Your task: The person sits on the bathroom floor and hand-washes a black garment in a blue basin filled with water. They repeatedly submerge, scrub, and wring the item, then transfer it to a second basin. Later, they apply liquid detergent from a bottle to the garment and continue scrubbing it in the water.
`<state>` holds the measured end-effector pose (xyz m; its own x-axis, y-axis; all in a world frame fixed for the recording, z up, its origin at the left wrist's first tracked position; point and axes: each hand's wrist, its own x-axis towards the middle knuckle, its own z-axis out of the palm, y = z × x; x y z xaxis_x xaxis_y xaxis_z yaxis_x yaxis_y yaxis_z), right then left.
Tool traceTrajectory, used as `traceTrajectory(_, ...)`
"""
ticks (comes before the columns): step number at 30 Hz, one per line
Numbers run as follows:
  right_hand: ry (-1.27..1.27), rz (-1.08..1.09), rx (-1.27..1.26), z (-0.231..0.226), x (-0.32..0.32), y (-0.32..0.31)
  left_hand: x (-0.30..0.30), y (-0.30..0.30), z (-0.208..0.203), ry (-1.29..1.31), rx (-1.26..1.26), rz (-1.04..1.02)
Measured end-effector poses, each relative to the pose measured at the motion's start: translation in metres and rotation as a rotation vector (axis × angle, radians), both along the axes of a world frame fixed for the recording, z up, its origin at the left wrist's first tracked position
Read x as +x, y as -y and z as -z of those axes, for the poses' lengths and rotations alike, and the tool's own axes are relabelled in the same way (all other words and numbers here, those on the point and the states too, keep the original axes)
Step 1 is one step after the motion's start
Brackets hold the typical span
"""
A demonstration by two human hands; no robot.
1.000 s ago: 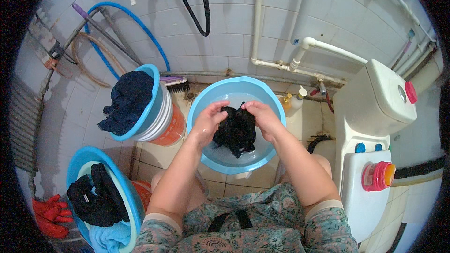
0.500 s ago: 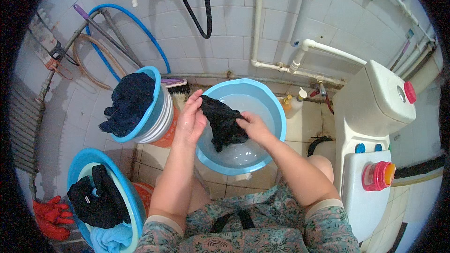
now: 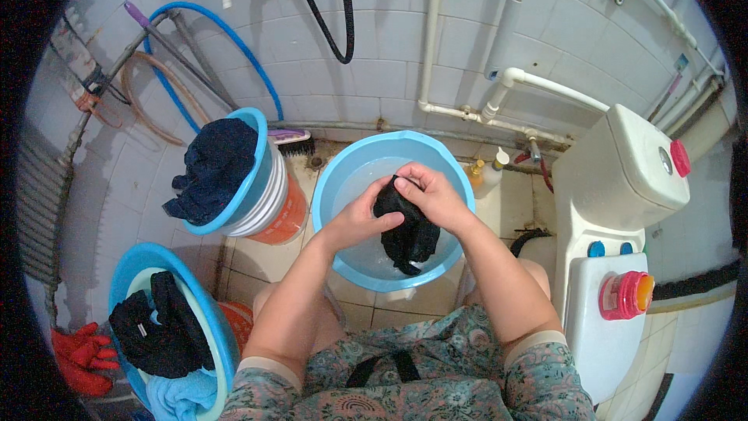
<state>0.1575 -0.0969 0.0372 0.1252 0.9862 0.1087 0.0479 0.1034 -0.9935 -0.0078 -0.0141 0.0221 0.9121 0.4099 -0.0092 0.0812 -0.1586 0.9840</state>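
A wet black cloth garment (image 3: pixel 407 232) hangs bunched over a light blue basin (image 3: pixel 336 164) of cloudy water. My left hand (image 3: pixel 362 216) is closed on its left side, thumb across the front. On its upper right, my right hand (image 3: pixel 433 196) grips the fabric with bent fingers. Both hands are close together above the middle of the basin. The lower end of the garment reaches down at the water, with a small white patch near its tip; I cannot tell what kind of garment it is.
Dark clothes (image 3: pixel 219 157) fill a blue basin on a white and orange bucket (image 3: pixel 284 206). Lower left, another blue tub (image 3: pixel 131 265) holds black clothes and a blue towel (image 3: pixel 183 395). Red gloves (image 3: pixel 82 359) lie beside it. Pump bottles (image 3: pixel 491 175) and a toilet (image 3: pixel 612 320) stand right.
My hands have come together toward the middle of the basin. The black garment, stretched between them before, is now gathered and hangs more upright, slightly further right.
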Motion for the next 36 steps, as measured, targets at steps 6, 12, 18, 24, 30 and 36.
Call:
traceTrajectory(6,0.192,0.277,-0.21,0.016,0.016,0.001,0.003,0.006,-0.016,-0.111,-0.303,-0.033)
traceTrajectory(12,-0.389,0.191,-0.611,0.03,-0.006,0.007,0.0,0.016,-0.017,0.24,-0.727,-0.28)
traceTrajectory(18,-0.836,-0.097,-0.635,0.052,-0.026,0.021,-0.005,0.004,-0.021,0.475,-0.986,-0.331)
traceTrajectory(24,-0.982,-0.099,-0.442,0.039,-0.03,0.017,-0.001,0.004,-0.026,0.475,-1.036,-0.327)
traceTrajectory(30,-0.782,0.181,-0.256,0.029,-0.02,0.002,-0.002,-0.003,0.001,0.218,-1.026,-0.455)
traceTrajectory(36,-0.118,0.261,-0.013,0.028,-0.032,0.0,0.003,-0.005,0.023,0.153,-1.022,-0.616)
